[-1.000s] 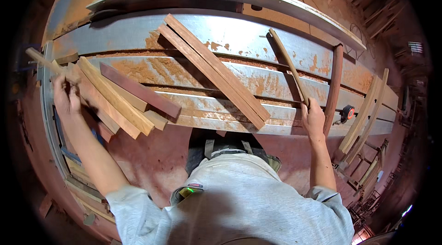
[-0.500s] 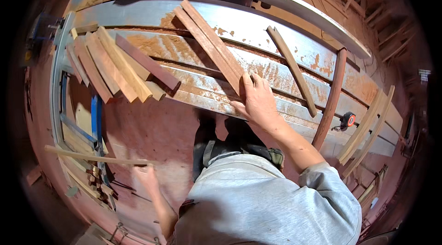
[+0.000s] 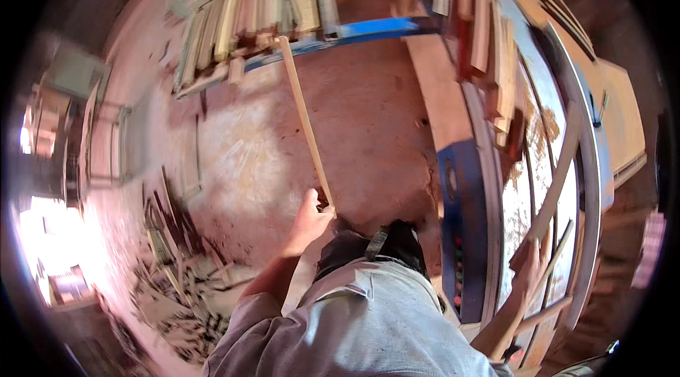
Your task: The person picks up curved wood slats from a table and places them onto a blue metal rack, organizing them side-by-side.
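Note:
My left hand [image 3: 310, 223] is closed round the near end of a thin pale wooden strip [image 3: 304, 118], which slants away over the floor toward the rack of wood. To the right, my right hand [image 3: 528, 269] grips the near end of a brown wooden board [image 3: 556, 179]. This board lies lengthwise over the metal machine table [image 3: 518, 200]. Motion smears the right-hand fingers somewhat. Close beside that hand is a narrow wooden stick [image 3: 556, 260] on the table.
Several wooden pieces [image 3: 489, 37] are stacked at the table's far end. A rack of wooden strips [image 3: 227, 19] stands ahead. The machine's blue side panel [image 3: 460, 228] borders the floor. Wood offcuts [image 3: 180, 292] lie heaped at lower left.
My view has swung left, bringing the rack and floor to the middle. Both hands keep their wood; the left one's strip now points away from me instead of sideways.

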`<act>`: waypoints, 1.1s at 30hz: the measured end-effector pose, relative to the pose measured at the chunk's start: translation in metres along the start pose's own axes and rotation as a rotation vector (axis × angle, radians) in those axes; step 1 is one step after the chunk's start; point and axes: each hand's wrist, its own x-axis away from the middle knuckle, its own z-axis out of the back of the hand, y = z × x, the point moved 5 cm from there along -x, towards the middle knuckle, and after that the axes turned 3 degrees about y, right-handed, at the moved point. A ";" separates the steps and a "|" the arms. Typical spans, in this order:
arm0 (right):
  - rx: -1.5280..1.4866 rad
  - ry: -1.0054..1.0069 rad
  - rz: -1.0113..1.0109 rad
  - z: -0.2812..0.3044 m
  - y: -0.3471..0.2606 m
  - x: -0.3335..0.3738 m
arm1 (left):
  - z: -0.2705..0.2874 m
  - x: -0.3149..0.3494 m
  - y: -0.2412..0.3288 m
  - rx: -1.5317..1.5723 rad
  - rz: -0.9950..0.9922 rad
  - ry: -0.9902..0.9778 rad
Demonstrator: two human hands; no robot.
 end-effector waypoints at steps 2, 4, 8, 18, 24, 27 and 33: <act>-0.018 -0.004 -0.011 -0.037 -0.022 0.033 | 0.034 0.001 -0.024 0.147 -0.028 0.014; -0.152 -0.176 0.056 -0.081 -0.033 0.054 | 0.071 0.006 -0.061 0.281 -0.072 0.071; -0.237 -0.393 -0.042 -0.180 -0.059 0.104 | 0.149 0.021 -0.107 0.347 0.001 0.152; -0.276 -1.028 -0.010 -0.447 -0.124 0.242 | 0.289 0.050 -0.201 0.754 0.280 0.558; -0.227 -1.091 0.078 -0.580 -0.136 0.252 | 0.371 0.021 -0.222 0.657 0.310 0.663; -0.262 -1.097 0.090 -0.641 -0.147 0.254 | 0.429 -0.050 -0.183 0.665 0.209 0.640; -0.305 -1.008 0.164 -0.764 -0.177 0.251 | 0.511 -0.224 -0.107 0.694 0.001 0.403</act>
